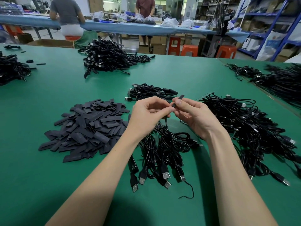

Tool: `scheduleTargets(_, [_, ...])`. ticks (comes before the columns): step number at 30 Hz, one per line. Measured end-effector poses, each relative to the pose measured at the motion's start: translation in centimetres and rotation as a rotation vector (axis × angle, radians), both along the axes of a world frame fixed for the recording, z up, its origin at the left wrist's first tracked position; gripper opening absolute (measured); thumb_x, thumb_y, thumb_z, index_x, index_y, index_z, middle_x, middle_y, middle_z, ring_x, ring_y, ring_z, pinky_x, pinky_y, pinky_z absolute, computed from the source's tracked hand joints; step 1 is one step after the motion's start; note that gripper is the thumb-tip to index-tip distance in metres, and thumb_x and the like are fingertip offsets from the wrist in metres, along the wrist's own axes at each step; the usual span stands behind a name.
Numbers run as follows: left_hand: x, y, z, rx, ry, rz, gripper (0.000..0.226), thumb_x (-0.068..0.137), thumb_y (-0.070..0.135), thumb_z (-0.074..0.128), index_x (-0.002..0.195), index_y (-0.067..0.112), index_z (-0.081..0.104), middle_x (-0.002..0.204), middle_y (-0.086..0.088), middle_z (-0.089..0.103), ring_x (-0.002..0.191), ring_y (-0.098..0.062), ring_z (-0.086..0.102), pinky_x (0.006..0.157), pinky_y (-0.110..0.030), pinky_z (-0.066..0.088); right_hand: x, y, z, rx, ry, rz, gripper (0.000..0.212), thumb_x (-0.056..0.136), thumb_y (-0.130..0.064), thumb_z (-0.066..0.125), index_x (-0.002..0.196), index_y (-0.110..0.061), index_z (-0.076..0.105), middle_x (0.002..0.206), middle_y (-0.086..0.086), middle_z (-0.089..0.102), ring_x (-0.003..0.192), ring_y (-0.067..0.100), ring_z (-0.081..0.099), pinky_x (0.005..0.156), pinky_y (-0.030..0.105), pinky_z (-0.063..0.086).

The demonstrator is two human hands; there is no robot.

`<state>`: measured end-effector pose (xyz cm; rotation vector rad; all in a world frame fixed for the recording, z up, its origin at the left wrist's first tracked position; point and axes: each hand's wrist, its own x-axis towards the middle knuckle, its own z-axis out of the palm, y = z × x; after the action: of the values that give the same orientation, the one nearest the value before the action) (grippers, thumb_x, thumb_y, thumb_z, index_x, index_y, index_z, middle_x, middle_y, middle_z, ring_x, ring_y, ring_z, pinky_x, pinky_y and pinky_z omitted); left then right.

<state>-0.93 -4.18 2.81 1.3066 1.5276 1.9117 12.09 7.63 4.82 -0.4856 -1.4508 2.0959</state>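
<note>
My left hand [149,114] pinches the end of a thin black cable [166,122] that hangs down to the table. My right hand [193,114] pinches a short flat black sleeve [179,99] right at that cable end, above the green table [65,82]. The two hands meet fingertip to fingertip; whether the cable end is inside the sleeve is hidden by the fingers. Below my hands lies a bundle of black USB cables [162,157] with plugs pointing toward me. A heap of flat black sleeves [86,128] lies to the left.
A big tangle of cables [249,128] lies to the right, a small stack of cables [151,92] just beyond my hands, and more cable piles at the far middle [105,57], left edge [11,69] and right edge [280,79]. Two people work at a blue table [130,27] behind.
</note>
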Motion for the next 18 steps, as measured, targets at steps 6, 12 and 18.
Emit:
scheduleTargets(6, [0.15,-0.27,-0.09,-0.004,-0.007,0.001,0.009,0.08,0.011,0.083,0.084,0.015,0.076,0.078,-0.005,0.077,0.068,-0.019,0.072,0.069,-0.025,0.057,0.04,0.02,-0.18,-0.005,-0.013,0.035,0.017,0.077,-0.018,0.078,0.09,-0.009,0.081,0.092,0.008,0.076,0.078,0.011,0.071,0.073,0.016,0.056])
scheduleTargets(12, [0.26,-0.27,0.0,-0.022,-0.017,-0.007,0.011,0.08,0.01,0.083,0.087,0.012,0.075,0.081,-0.005,0.077,0.071,-0.018,0.072,0.072,-0.027,0.058,0.17,0.03,-0.12,-0.036,-0.007,0.043,0.017,0.078,-0.016,0.076,0.092,-0.009,0.082,0.095,0.009,0.077,0.079,0.012,0.072,0.073,0.016,0.056])
scheduleTargets(18, [0.26,-0.3,-0.07,-0.05,-0.01,-0.006,0.014,0.079,0.011,0.084,0.088,0.01,0.074,0.082,-0.005,0.076,0.075,-0.02,0.072,0.079,-0.035,0.061,0.52,0.27,0.1,0.0,-0.004,0.075,0.021,0.079,-0.016,0.076,0.099,-0.011,0.081,0.096,0.007,0.075,0.079,0.015,0.072,0.074,0.019,0.057])
